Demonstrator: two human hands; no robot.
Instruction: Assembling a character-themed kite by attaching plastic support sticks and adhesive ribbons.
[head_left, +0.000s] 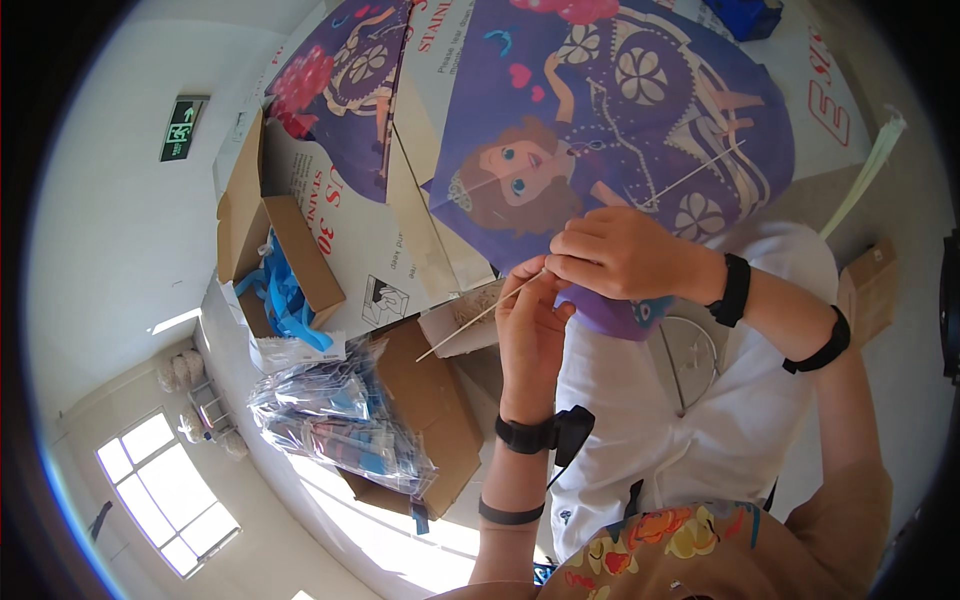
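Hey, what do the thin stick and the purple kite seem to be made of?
Stick, pinched in left hand: probably bamboo or wood, pale, matte, very slim and straight.
Kite, under right hand: likely thin plastic film or light fabric, slightly glossy, printed, softly creased.

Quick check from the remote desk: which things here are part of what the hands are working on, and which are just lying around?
In hand:
- thin stick, pinched by left hand
- purple cartoon kite, its lower edge under right hand

Lying about:
- open cardboard box with blue strips
- clear bags of packed items
- flat cardboard sheet
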